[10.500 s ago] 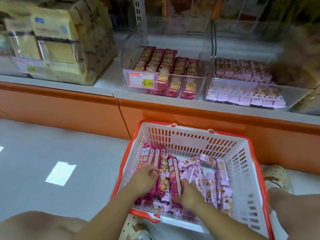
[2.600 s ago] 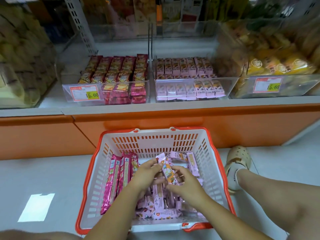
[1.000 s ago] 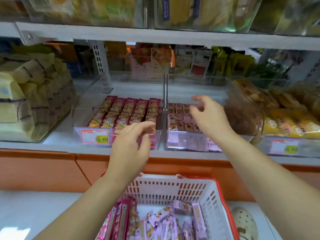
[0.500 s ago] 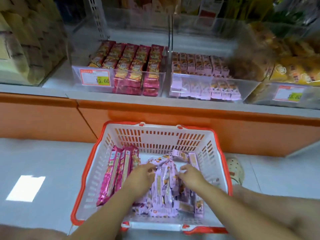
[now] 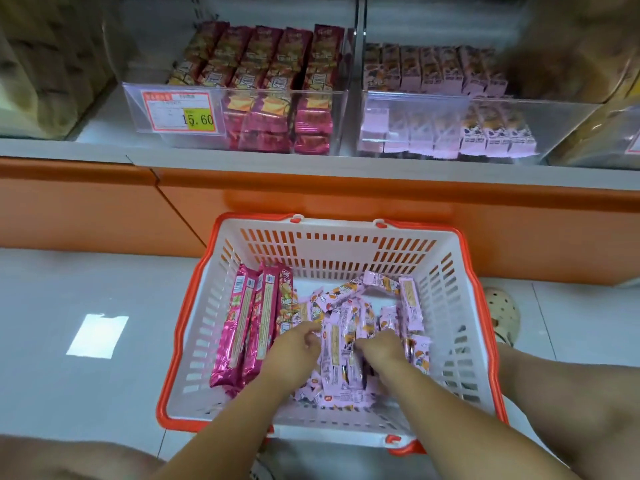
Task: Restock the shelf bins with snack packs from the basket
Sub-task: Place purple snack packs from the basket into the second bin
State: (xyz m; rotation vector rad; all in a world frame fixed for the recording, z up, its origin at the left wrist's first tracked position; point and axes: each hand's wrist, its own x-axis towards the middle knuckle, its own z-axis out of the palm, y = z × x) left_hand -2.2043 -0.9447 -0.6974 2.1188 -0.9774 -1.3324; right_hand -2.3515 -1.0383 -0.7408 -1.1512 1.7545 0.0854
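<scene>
At 6 o'clock, in the basket (image 5: pixel 175 341), the left hand (image 5: pixel 298 346) and right hand (image 5: pixel 381 349) curl into the pale pink snack packs (image 5: pixel 337 358); whether either grip has closed on one I cannot tell. The clear bins (image 5: pixel 571 129) at 12 o'clock look part-filled, while many pink packs and a few magenta packs (image 5: pixel 242 323) lie unshelved, so the restock seems about midway.

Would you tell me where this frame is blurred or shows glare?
Head view: basket and pink snack packs fairly sharp; top-right bin smeared by blur; pink-pack bin front hazed by glare; bright patch reflecting on the floor.
</scene>
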